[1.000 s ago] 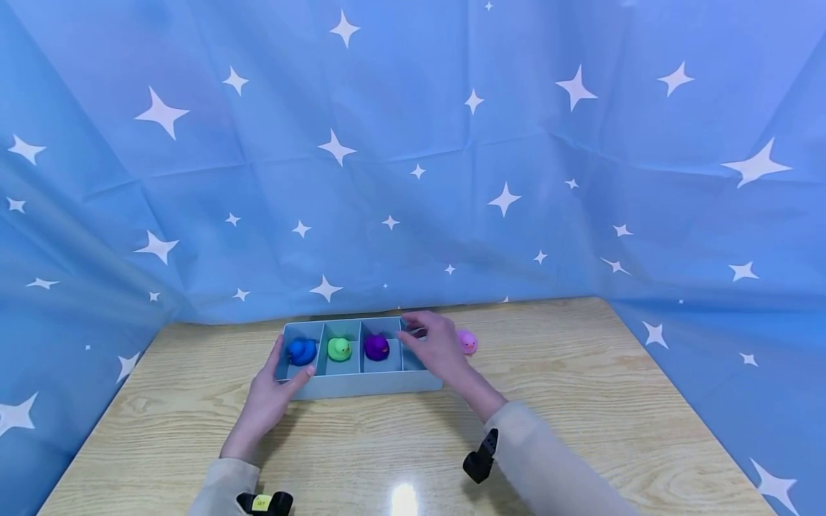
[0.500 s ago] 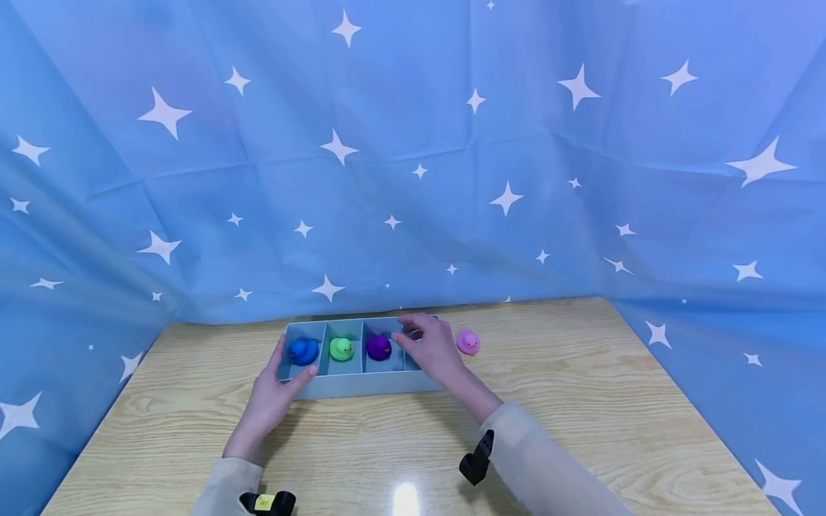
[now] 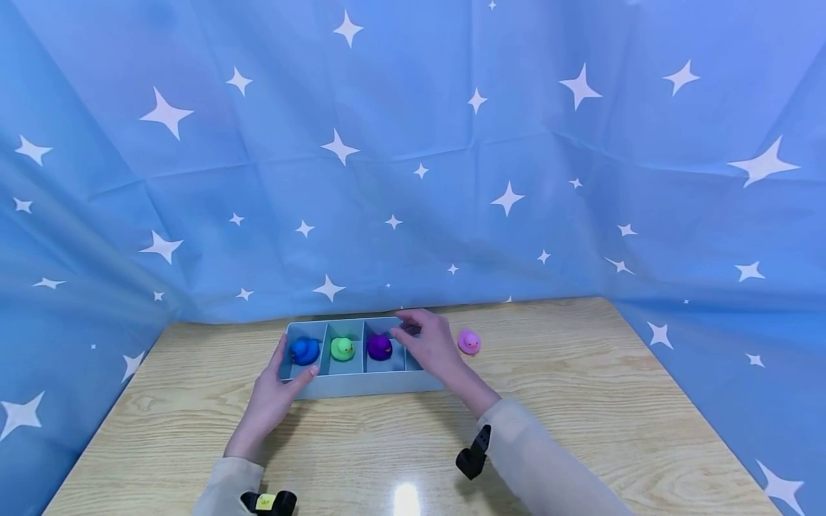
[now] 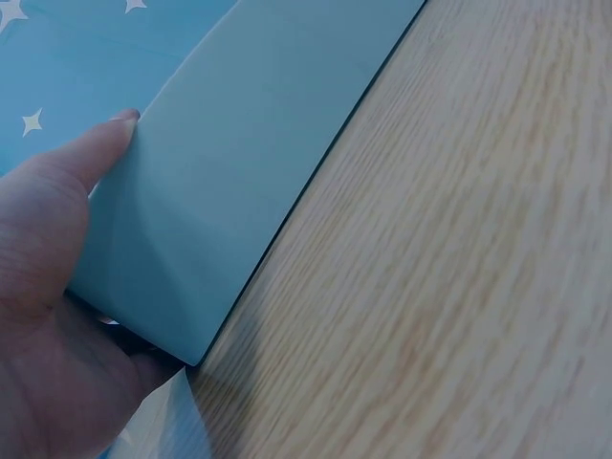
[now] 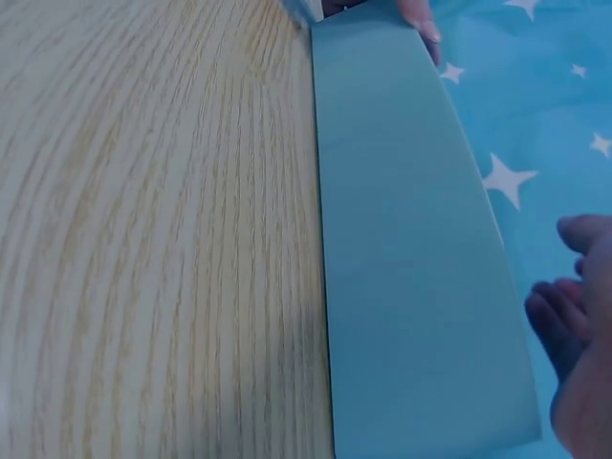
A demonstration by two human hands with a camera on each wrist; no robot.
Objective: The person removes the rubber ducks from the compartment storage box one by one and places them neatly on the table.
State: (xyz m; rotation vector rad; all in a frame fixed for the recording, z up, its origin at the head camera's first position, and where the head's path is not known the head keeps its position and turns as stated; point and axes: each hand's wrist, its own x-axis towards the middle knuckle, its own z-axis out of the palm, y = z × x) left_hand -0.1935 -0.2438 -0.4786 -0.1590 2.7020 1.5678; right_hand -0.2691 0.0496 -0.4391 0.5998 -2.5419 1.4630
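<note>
Light-blue box (image 3: 368, 385) stands on the wood-grain table (image 3: 581, 416), close to the starred blue cloth (image 3: 413, 115). Dividers part it into four compartments in a row. The fourth compartment (image 3: 414, 364), at the right end, lies mostly behind the right hand (image 3: 431, 347); its contents cannot be determined. The box's right end is likewise largely obscured. Both wrist views show chiefly the outer front wall, which conceals the interior.

Contents of the other three, from the left: blue duck (image 3: 305, 351) (its bill too indistinct to make out), green duck (image 3: 342, 349) with its bill to the right, purple duck (image 3: 379, 347). One duck per compartment. Pink duck (image 3: 469, 342) sits outside on the table, near the box's right end and apart from the right hand.

Left hand (image 3: 272, 394) grips the box's left end, thumb at the near rim, fingers round the end wall; the fingertips are partly hidden. Right hand hovers above the fourth compartment, thumb and fingers parted, nothing visible between them. The right wrist view cuts this hand off at its edge. Both pale sleeves (image 3: 548, 459) run out of the head view at the bottom.
</note>
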